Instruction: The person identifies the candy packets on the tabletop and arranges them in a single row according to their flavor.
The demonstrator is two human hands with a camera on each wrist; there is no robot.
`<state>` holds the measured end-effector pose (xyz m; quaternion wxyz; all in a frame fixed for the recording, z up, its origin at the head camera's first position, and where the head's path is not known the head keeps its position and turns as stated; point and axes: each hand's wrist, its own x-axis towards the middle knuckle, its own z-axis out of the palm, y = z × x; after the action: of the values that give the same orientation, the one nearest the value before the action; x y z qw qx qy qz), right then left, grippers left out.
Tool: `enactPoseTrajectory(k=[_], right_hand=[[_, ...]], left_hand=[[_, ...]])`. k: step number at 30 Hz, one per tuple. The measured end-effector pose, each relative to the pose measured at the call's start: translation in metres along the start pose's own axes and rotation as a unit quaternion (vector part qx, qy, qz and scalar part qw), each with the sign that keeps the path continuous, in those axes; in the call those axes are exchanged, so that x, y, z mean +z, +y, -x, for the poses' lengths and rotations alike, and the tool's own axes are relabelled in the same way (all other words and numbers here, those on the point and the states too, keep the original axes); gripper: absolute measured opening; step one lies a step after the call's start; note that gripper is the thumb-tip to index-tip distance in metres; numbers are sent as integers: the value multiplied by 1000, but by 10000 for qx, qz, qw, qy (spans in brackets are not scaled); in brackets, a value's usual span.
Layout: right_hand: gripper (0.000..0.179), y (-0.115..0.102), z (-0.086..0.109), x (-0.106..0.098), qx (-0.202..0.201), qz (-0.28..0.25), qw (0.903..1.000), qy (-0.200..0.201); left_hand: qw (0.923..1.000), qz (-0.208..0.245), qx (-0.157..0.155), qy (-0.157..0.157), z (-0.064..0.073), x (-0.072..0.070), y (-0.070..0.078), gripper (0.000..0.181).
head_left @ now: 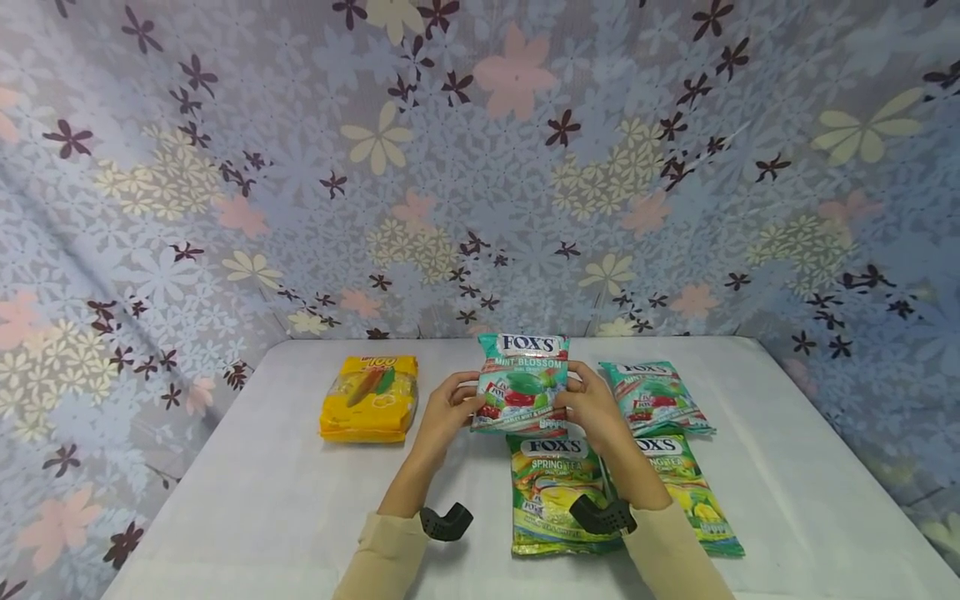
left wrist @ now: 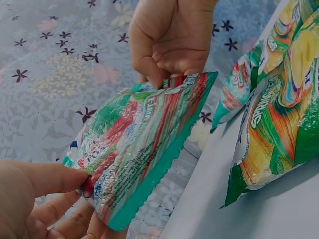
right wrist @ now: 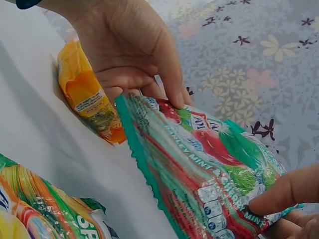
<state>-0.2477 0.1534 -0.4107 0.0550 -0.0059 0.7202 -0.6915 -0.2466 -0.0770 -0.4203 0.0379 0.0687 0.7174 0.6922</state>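
Both hands hold one teal Fox's Mint Blossom candy bag (head_left: 522, 387) upright, pinching it at its two sides. The left hand (head_left: 447, 410) has its thumb on the front and fingers behind. On the opposite edge, the right hand (head_left: 592, 406) grips the same way. In the left wrist view the bag (left wrist: 144, 144) tilts, its toothed bottom seam towards the camera. The right wrist view shows the right thumb (right wrist: 284, 191) pressing the printed front. Just below the held bag lies a green-and-yellow Fox's Spring Tea bag (head_left: 558, 500).
A yellow candy bag (head_left: 371, 398) lies to the left on the white table (head_left: 262, 500). At the right are another Mint Blossom bag (head_left: 656, 397) and a second Spring Tea bag (head_left: 705, 496), partly behind the right forearm. Flowered cloth (head_left: 480, 208) hangs behind the table.
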Motion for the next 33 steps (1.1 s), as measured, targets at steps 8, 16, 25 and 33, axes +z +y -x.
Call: enactPoseTrajectory(k=[8,16,25,33], right_hand=[[61,-4,3,2,-142,371,9991,167],[51,-5,6,2,-513,393,9979,59],[42,-2,5,4,-575,320,9978,66],[68,0,4,2,-456,318,9984,54]], left_hand=[[9996,220,177,4,-8,1,-14,35],[9995,249,190,60,-7,0,-14,36],[9996,196,191,96,-8,-3,-14,36],[9995,-102,290,-3,8,2,14,35]])
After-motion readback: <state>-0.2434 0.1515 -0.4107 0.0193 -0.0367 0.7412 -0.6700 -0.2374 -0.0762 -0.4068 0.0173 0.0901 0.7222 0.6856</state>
